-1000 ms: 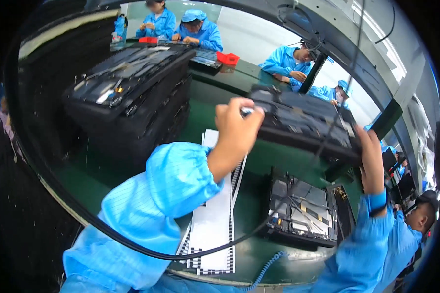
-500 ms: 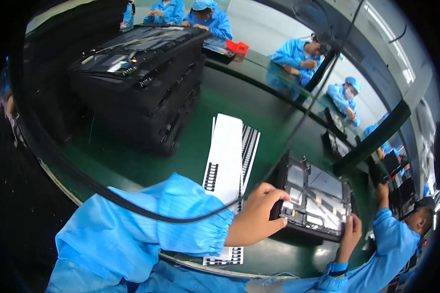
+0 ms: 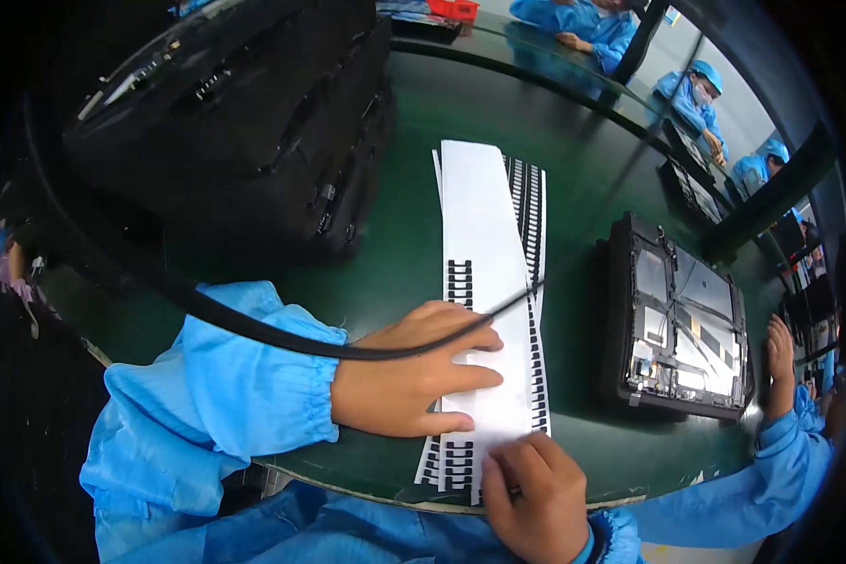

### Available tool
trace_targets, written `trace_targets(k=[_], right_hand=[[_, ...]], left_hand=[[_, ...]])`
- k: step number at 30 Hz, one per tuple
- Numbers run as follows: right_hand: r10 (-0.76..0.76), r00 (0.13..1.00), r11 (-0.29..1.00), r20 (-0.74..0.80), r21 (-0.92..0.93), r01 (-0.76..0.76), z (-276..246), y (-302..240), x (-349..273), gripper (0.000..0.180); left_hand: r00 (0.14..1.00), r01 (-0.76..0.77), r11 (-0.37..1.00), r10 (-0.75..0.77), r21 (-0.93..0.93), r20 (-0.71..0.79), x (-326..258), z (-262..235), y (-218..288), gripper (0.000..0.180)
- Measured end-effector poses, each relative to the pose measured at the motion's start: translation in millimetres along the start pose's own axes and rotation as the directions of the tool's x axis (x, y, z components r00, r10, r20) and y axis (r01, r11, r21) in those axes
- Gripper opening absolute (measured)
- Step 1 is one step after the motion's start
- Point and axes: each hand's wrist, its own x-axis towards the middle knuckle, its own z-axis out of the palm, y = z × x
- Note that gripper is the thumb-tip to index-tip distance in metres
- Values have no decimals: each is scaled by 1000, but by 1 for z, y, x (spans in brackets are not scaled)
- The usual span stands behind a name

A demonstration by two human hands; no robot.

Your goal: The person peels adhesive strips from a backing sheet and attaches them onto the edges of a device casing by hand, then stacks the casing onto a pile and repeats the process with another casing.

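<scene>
Long white sheets (image 3: 484, 226) with rows of black strips, like sticker sheets, lie overlapping on the green table before me. My left hand (image 3: 423, 371) rests on them, palm down, fingers spread and holding nothing. At their near end my right hand (image 3: 540, 493) is closed, thumb and fingers bent together at the sheets' lower right edge. What is between those fingertips is hidden. To the right of both hands, a flat black device housing (image 3: 691, 320) with silvery panels and cables lies on a dark block, untouched by me.
A tall stack of black housings (image 3: 254, 141) stands at the left. A black cable (image 3: 376, 353) hangs across the view above my left wrist. At the right, a co-worker's hand (image 3: 778, 350) is near the device. More workers in blue sit beyond the glass-edged divider (image 3: 573, 89).
My left hand has left the device for the sheets, and my right hand has come to their near end. The view has shifted lower, and the co-worker's hand is off the device.
</scene>
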Motion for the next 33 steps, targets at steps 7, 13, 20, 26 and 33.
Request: trace_targets(k=[7, 13, 20, 26, 33], right_hand=[[-3, 1000, 964, -26, -267, -4, 20, -15, 8, 10], [88, 993, 988, 73, -130, -78, 21, -11, 18, 12], [17, 1000, 972, -7, -235, -18, 23, -10, 12, 12], [-20, 1000, 987, 5, -160, 21, 12, 4, 13, 12], [160, 933, 974, -322, 204, -97, -94, 36, -16, 10]], left_hand=[[996, 6, 999, -9, -39, -86, -4, -1, 2, 40], [996, 56, 996, -50, 75, -70, -6, 1, 5, 38], [996, 52, 996, -46, 72, -79, -2, 3, 9, 40], [997, 78, 995, -76, 64, -25, 6, 4, 11, 42], [1000, -7, 992, 3, 128, 27, 18, -5, 19, 35]])
